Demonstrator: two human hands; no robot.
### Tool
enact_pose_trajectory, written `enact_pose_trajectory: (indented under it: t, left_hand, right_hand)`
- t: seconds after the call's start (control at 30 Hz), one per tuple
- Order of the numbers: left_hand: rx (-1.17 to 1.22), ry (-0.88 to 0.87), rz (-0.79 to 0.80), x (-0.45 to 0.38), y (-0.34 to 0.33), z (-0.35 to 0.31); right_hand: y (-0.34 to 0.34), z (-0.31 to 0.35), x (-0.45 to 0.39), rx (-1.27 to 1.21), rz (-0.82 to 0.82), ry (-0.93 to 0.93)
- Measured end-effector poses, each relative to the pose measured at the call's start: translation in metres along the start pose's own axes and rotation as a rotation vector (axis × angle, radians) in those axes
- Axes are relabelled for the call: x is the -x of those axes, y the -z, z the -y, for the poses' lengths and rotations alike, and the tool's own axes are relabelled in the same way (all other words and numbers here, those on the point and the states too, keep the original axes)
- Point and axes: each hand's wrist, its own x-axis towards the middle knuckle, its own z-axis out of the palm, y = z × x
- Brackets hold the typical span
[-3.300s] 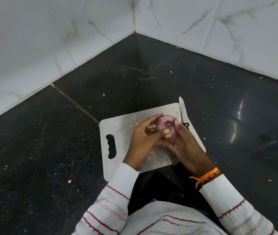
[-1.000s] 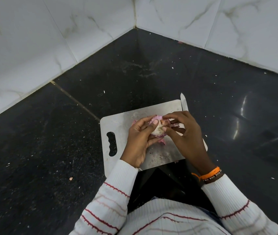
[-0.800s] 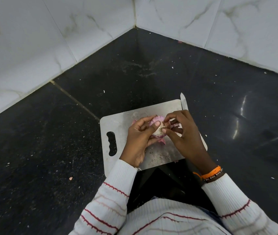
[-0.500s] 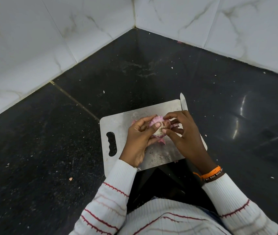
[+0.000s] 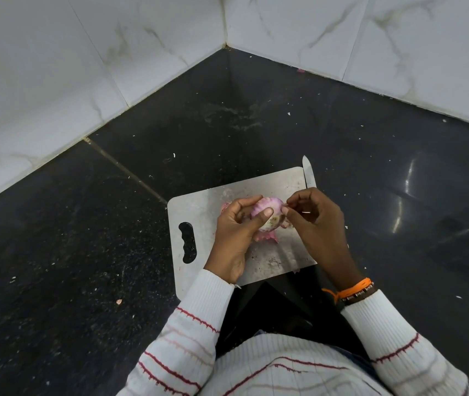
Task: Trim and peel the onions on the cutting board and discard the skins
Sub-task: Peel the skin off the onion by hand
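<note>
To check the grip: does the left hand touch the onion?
Touching. The head view shows the left hand holding the onion, thumb across its front.

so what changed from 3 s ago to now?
The onion was turned in the left hand: its cut purple face showed then, its paler side and root end show now. The right hand left off cupping it and now pinches at its right edge, likely a strip of skin. Unchanged: cutting board, knife along its right edge, peels under the hands.
</note>
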Motion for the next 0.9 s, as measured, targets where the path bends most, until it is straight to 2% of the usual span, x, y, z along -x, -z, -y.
enact_pose_trajectory:
  t: [0.13,0.47,0.77,0.9]
  left_hand:
    - [-0.012,0.008,-0.026,0.0,0.0,0.0]
    - [0.073,0.048,0.033,0.001,-0.003,0.001]
    - [0.178,0.066,0.05,-0.001,-0.003,-0.002]
    - [0.193,0.123,0.052,-0.002,-0.004,-0.003]
  right_hand:
    - [0.0,0.0,0.001,0.008,-0.029,-0.012]
    - [0.001,-0.002,0.003,0.083,-0.068,-0.023]
    - [-0.001,-0.006,0.003,0.178,0.062,-0.105]
    - [-0.005,0.003,0.004,0.124,0.031,-0.064]
